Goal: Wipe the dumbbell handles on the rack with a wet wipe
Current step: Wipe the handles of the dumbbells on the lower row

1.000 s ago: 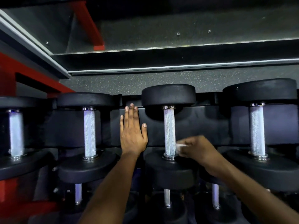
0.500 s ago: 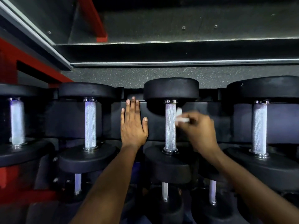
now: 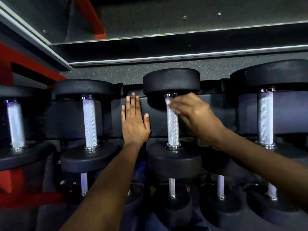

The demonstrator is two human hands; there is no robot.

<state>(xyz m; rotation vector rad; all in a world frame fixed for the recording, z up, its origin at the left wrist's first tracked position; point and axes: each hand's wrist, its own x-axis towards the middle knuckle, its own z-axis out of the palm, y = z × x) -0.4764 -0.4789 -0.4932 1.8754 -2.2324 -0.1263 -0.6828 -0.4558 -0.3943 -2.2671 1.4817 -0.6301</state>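
Observation:
Several black dumbbells with knurled silver handles lie in a row on the dark rack (image 3: 166, 129). My right hand (image 3: 195, 114) pinches a small white wet wipe (image 3: 168, 101) against the far end of the centre dumbbell handle (image 3: 173, 129), just under its far black head (image 3: 171, 80). Most of the wipe is hidden by my fingers and blurred. My left hand (image 3: 134, 124) lies flat, fingers straight, on the rack panel between the centre dumbbell and the dumbbell handle (image 3: 90, 122) to its left.
More dumbbells sit at the far left (image 3: 15, 124) and right (image 3: 266, 119). A lower tier holds smaller dumbbells (image 3: 171, 187). Red frame parts (image 3: 10, 62) stand at the left, and a grey speckled floor strip (image 3: 106, 72) runs behind the rack.
My right hand has slid the wipe along the centre handle from its near collar up to its far end. My left hand stays flat on the rack.

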